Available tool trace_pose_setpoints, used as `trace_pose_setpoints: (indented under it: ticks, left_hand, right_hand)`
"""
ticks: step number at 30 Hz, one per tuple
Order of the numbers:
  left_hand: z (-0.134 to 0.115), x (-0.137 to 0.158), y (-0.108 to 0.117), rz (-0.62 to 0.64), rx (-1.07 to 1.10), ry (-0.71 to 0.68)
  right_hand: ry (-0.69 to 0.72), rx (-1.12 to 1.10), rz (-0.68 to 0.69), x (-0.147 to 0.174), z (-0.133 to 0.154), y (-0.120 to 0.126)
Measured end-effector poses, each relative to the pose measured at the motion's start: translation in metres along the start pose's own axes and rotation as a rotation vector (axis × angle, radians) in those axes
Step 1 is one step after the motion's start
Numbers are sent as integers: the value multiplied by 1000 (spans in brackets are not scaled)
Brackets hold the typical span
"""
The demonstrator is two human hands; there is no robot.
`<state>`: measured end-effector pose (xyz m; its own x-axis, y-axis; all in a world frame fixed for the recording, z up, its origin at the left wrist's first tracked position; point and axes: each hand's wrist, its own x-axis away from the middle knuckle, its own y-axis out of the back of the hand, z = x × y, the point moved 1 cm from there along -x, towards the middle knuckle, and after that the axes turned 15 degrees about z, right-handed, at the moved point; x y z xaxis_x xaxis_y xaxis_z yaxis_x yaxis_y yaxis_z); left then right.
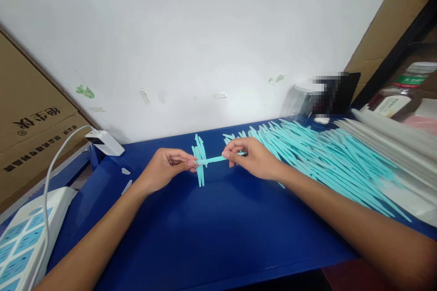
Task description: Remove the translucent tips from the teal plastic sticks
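Between my two hands a thin flat turquoise stick (215, 159) is held level above the table. My left hand (167, 168) pinches its left end between thumb and fingers. Near its right end, the thumb and fingers of my right hand (251, 158) are closed on it. Below and behind the left end lie a few similar turquoise sticks (200, 177), side by side and pointing away from me. A large loose pile of the same sticks (307, 154) spreads to the right, partly hidden behind my right hand and forearm.
The blue table (205, 236) meets a white wall. At left are a white power strip (30, 232), a small white device (105, 142) with a cable, and a cardboard box (37, 122). At right are stacked plastic sleeves (392, 154), a bottle (392, 100) and a clear container (300, 97).
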<state>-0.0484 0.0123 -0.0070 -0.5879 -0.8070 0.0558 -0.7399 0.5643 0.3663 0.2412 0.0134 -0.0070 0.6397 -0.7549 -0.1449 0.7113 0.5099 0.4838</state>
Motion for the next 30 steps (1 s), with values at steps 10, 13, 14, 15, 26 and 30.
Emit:
trace_pose_setpoints:
  ticks: [10,13,14,15,26,30]
  left_hand:
    - [-1,0,1,-24,-12,-21]
    - [-3,2,9,-122,-52,-41]
    - [-4,3,12,-163,-61,-50]
    - [-4,4,15,-202,-66,-61]
    - [-4,2,10,-272,-92,-142]
    - [-7,3,8,-269,-88,-140]
  right_hand:
    - [7,-10,-5,-1,-2,2]
    - [-2,-26,-54,-1,-2,7]
    - [-14,-33,-79,-1,-1,10]
    - [-31,-41,-97,-1,-1,12]
    - [-162,-215,-35,-1,-1,10]
    - [-161,-234,-22,0,-3,10]
